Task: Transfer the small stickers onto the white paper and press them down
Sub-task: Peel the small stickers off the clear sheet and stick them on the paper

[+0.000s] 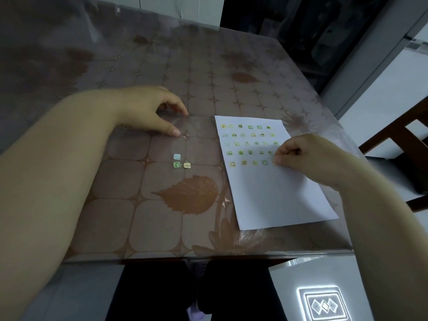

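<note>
Your right hand (298, 154) sits curled at the 3 o'clock edge of the white paper (275, 193), fingertips pressed onto the end of the fifth row, most likely seating a sticker there. That sticker is almost wholly under your fingers, so you cannot tell its colour or whether it lies flat. The rows already on the paper (249, 144) fill the half toward 12 o'clock in a tidy grid, which leaves the blank half toward 6 o'clock free for more and keeps your wrist off finished work.

Your left hand (150, 112) rests on the worktop (143, 223) at about 10 o'clock from the paper, thumb and forefinger pinched on the far edge of a clear backing sheet (178, 135). Holding it there probably keeps the film from sliding when you peel. The film is nearly invisible against the patterned cover; its outline can only be guessed from a faint sheen.

Three stickers remain on it, well apart from the paper at its 9 o'clock: a pale blue one (177, 156), a green one (176, 165) just below, and a yellow one (187, 165) beside the green. Their pictures are too small to read, as are those on the paper. Your forearms are cut off by the frame edges.
</note>
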The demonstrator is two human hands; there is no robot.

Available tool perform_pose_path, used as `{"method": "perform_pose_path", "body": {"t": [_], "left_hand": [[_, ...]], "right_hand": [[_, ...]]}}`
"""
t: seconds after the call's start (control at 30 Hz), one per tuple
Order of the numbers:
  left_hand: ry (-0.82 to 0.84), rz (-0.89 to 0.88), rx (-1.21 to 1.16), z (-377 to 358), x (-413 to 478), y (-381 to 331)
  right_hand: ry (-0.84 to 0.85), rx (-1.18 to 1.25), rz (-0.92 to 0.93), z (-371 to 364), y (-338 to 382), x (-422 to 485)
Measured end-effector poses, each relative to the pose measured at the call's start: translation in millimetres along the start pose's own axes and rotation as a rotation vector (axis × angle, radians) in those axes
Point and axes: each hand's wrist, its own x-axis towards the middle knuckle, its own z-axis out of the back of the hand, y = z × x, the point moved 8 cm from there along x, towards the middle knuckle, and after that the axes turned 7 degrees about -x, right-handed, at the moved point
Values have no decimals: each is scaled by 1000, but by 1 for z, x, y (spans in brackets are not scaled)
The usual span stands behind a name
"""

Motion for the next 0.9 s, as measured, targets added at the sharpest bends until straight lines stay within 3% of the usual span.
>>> {"method": "perform_pose_path", "body": {"t": [0.33, 0.47, 0.6, 0.73, 0.9], "left_hand": [[7, -13, -15, 0, -1, -3], [10, -21, -5, 1, -3, -6], [12, -30, 14, 1, -2, -5], [14, -41, 22, 0, -2, -5], [12, -33, 16, -1, -1, -4]], "right_hand": [[54, -11, -120, 7, -5, 11], [-84, -76, 109, 9, 51, 0], [-44, -45, 367, -27, 129, -13], [-153, -29, 365, -40, 151, -2], [-70, 109, 277, -54, 144, 10]]}}
